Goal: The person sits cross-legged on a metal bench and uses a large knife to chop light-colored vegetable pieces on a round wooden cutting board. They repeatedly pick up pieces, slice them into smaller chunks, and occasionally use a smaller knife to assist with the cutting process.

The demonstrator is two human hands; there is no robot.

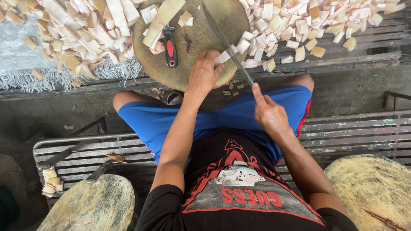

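Observation:
My left hand (204,73) rests on the near edge of a round wooden chopping block (195,40), fingers pressing a pale cut strip (222,56) right beside the blade. My right hand (269,113) grips the handle of a long thin knife (227,45), index finger laid along its spine. The blade runs diagonally up and left across the block. A longer pale strip (165,18) and a few small pieces lie on the block's far left part, beside a second knife with a red and black handle (171,47).
Heaps of pale cut pieces lie on the slatted surface left (81,30) and right (308,23) of the block. I sit on a metal slatted bench (351,130). Two more wooden blocks stand at lower left (92,207) and lower right (376,192), with blades (64,155) on the bench nearby.

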